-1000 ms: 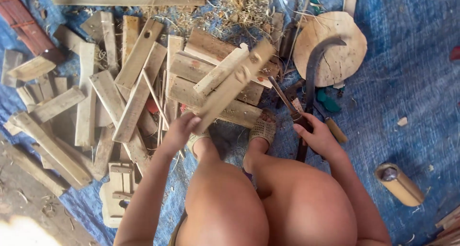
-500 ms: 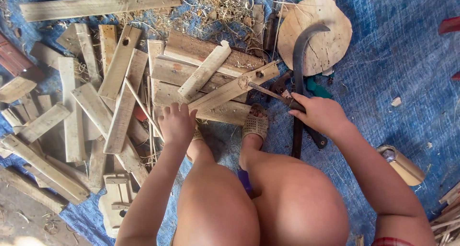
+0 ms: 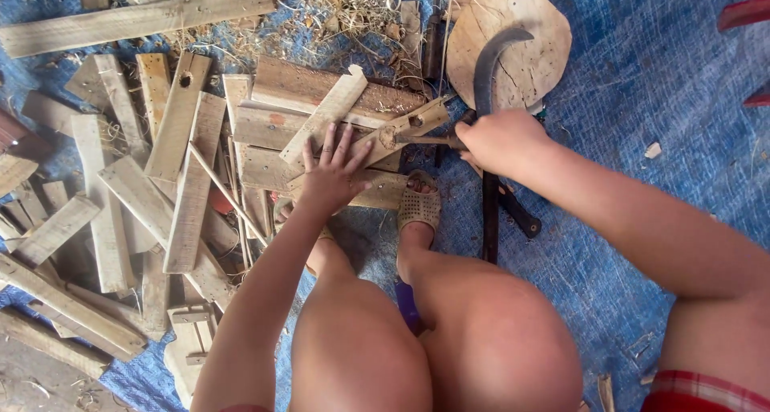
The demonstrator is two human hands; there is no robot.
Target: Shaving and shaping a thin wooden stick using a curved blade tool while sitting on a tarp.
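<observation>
On the blue tarp (image 3: 658,99), your left hand (image 3: 329,175) lies spread on a wooden slat (image 3: 401,131); your right hand (image 3: 501,139) grips a hammer (image 3: 409,138), nail undriven.

Single head-worn camera, aimed steeply downward from close above the knees (image 3: 433,340); the frame covers both hands, wood planks (image 3: 192,179) and blue tarp (image 3: 658,99).
</observation>
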